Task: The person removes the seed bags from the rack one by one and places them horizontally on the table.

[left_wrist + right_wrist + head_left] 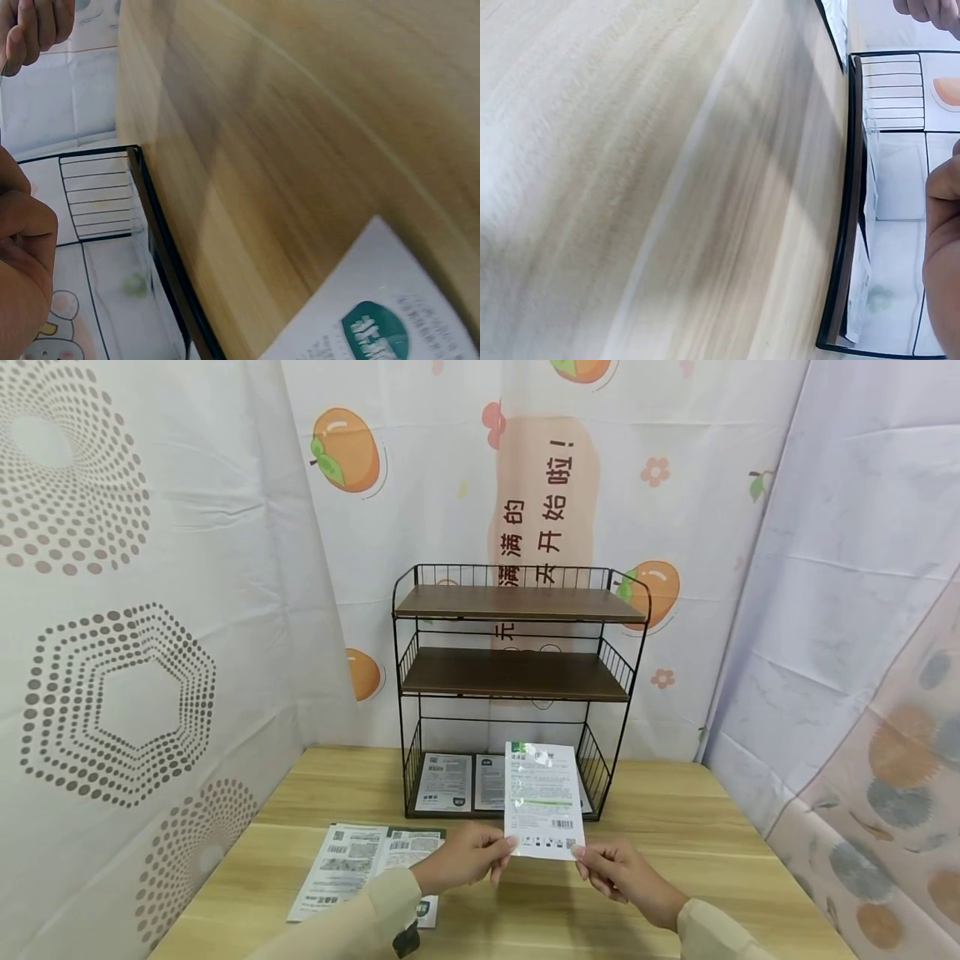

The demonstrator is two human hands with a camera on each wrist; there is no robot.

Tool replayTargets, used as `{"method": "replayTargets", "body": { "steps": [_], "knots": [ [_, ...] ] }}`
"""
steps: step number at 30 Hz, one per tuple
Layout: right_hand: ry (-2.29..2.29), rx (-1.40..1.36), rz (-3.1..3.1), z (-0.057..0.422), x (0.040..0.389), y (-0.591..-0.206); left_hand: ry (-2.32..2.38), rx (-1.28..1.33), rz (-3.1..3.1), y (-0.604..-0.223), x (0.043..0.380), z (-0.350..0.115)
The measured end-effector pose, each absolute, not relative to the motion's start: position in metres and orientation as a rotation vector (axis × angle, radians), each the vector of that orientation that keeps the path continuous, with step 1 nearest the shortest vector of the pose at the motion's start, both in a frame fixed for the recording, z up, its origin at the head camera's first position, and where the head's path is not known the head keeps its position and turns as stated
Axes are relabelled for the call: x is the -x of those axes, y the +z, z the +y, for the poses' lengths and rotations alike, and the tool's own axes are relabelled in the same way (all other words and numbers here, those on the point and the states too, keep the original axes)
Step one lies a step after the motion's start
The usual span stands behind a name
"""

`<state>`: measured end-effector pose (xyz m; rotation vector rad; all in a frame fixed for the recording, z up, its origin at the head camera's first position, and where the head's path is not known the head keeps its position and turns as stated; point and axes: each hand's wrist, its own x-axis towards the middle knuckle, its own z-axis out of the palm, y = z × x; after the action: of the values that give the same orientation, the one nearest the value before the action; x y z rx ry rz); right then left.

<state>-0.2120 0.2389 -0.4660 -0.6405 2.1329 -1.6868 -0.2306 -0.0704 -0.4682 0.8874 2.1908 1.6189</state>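
Observation:
A white, glossy printed packet (543, 802) with a green top corner and a barcode stands upright in front of the rack's lowest shelf. My left hand (465, 858) pinches its lower left corner between thumb and fingers. At the lower right corner, my right hand (624, 875) pinches it the same way. Behind it, similar packets lie on the bottom shelf: one at the left (444, 782) and one in the middle (489, 783), partly hidden by the held packet. The wrist views show curled fingers of the left hand (26, 255) and right hand (945, 240).
A black wire rack (400, 718) with brown shelves (517, 672) stands at the back of the wooden table (675, 827). Near my left forearm, printed packets (341, 864) lie on the table. Patterned curtains (262, 552) surround the table at the back and sides.

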Motion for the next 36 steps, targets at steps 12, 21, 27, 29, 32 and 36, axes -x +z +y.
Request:
{"method": "replayTargets", "body": {
  "steps": [12,21,27,29,32,36],
  "knots": [
    [-1.685,0.688,2.100,0.231,0.210,-0.478,1.623,-0.895,2.172,-0.476,0.222,-0.079],
    [-1.685,0.672,2.079,0.226,0.209,-0.485,1.648,-0.840,2.161,-0.485,0.217,-0.084],
    [-1.674,0.674,2.066,0.222,0.209,-0.490,1.665,-0.806,2.159,-0.490,0.215,-0.087],
    [-1.665,0.691,2.073,0.221,0.209,-0.492,1.666,-0.806,2.161,-0.492,0.214,-0.089],
    [-1.649,0.711,2.088,0.218,0.208,-0.494,1.666,-0.813,2.158,-0.494,0.214,-0.091],
    [-1.644,0.699,2.093,0.216,0.208,-0.496,1.649,-0.840,2.174,-0.496,0.214,-0.093]
  ]
}}
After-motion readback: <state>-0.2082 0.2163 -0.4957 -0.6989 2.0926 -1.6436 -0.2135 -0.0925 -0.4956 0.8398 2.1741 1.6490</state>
